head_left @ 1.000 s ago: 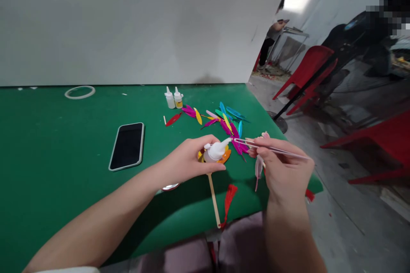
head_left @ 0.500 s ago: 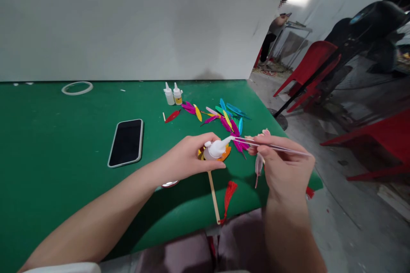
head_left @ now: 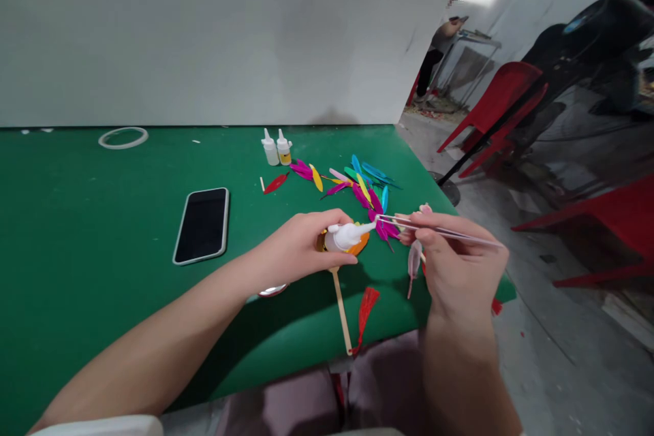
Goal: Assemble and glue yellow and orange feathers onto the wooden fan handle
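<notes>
My left hand (head_left: 296, 252) is closed around a small white glue bottle (head_left: 343, 236), tipped so its nozzle points right. My right hand (head_left: 457, 266) pinches thin metal tweezers (head_left: 434, 230), whose tips meet the nozzle. A pale pink feather (head_left: 413, 264) hangs under my right fingers. Under the bottle lies an orange and yellow round piece (head_left: 360, 245) on a wooden stick (head_left: 341, 310), with a red tassel (head_left: 366, 310) beside it on the green table (head_left: 102, 218).
Several coloured feathers (head_left: 357, 184) lie scattered behind my hands, with two small glue bottles (head_left: 276, 148) beyond. A black phone (head_left: 202, 223) and a white ring (head_left: 122, 138) lie to the left. A white board stands behind. Red chairs (head_left: 490, 109) and a distant person (head_left: 439, 54) are at right.
Both hands stayed almost in place. The tweezer tips drew slightly closer to the bottle's nozzle, and the view shifted a little.
</notes>
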The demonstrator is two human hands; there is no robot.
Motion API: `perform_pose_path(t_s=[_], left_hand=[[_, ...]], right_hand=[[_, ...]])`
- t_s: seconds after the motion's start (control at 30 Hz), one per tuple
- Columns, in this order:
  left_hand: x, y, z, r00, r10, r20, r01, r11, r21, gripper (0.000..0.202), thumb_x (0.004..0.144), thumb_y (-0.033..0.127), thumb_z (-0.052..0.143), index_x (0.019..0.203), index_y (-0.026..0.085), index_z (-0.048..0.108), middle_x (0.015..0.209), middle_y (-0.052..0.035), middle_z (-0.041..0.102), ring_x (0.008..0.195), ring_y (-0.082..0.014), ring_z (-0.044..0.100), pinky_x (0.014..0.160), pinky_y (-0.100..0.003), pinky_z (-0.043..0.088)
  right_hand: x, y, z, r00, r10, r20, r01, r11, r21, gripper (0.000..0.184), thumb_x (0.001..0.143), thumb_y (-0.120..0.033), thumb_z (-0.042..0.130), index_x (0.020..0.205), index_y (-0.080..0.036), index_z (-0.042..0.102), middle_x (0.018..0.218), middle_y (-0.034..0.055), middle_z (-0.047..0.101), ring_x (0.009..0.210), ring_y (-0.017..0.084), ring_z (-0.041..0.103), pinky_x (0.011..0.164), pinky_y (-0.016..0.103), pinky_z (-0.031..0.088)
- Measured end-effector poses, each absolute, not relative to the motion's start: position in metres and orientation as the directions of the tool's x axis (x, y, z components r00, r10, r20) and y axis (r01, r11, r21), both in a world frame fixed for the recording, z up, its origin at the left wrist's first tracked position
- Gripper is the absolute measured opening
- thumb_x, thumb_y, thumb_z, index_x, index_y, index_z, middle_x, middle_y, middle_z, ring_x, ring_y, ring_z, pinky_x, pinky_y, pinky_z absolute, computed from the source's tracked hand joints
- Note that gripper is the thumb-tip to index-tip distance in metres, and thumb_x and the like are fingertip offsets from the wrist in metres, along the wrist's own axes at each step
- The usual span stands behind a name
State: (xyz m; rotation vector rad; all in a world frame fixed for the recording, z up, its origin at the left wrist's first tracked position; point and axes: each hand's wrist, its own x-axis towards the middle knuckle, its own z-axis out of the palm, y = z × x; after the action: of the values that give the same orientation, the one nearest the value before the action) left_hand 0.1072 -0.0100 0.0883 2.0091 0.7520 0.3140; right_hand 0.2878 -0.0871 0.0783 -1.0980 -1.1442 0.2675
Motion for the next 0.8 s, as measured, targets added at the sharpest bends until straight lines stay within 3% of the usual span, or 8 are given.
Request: perform_pose_path(t_s=[0.17,0.47,0.67,0.8], left_hand=[[0.1062,-0.0089,0.0877,0.786,0.616,-0.056,0.363,-0.386,0.848,0.032,0.072,0.044,0.063,0.092,0.020,0.055,0.083,0.0017,0.061,0.072,-0.0130,0.054,0.063,-0.022,0.039],[0.1074,-0.0073,0.0851,0.755,0.655,-0.039,0.331,-0.328,0.885,0.034,0.072,0.045,0.064,0.093,0.020,0.054,0.082,0.0032,0.060,0.071,-0.0113,0.053,0.063,-0.020,0.039],[0.1060,-0.0065,0.0846,0.764,0.642,-0.060,0.355,-0.341,0.871,0.034,0.072,0.046,0.063,0.094,0.021,0.054,0.083,0.0030,0.061,0.072,-0.0120,0.054,0.063,-0.021,0.039],[0.1051,-0.0047,0.0836,0.806,0.585,-0.088,0.390,-0.414,0.822,0.032,0.073,0.044,0.062,0.092,0.020,0.054,0.081,0.0027,0.060,0.070,-0.0120,0.053,0.061,-0.021,0.036]], right_hand=[[0.2878,-0.0872,0.0783,0.455,0.672,0.585,0.358,0.464,-0.810,0.007,0.071,-0.033,0.070,0.072,-0.026,0.071,0.068,-0.0019,0.072,0.057,0.016,0.066,0.090,0.044,0.049],[0.2880,-0.0869,0.0785,0.424,0.670,0.610,0.350,0.500,-0.792,0.008,0.070,-0.032,0.071,0.073,-0.025,0.071,0.069,-0.0016,0.072,0.055,0.015,0.066,0.080,0.038,0.054],[0.2872,-0.0885,0.0804,0.401,0.676,0.619,0.291,0.546,-0.785,0.009,0.070,-0.030,0.071,0.079,-0.027,0.072,0.071,-0.0023,0.073,0.056,0.015,0.067,0.064,0.031,0.057],[0.2887,-0.0886,0.0783,0.418,0.662,0.623,0.341,0.521,-0.782,0.009,0.072,-0.033,0.069,0.079,-0.027,0.071,0.071,-0.0019,0.073,0.056,0.015,0.066,0.069,0.034,0.056]])
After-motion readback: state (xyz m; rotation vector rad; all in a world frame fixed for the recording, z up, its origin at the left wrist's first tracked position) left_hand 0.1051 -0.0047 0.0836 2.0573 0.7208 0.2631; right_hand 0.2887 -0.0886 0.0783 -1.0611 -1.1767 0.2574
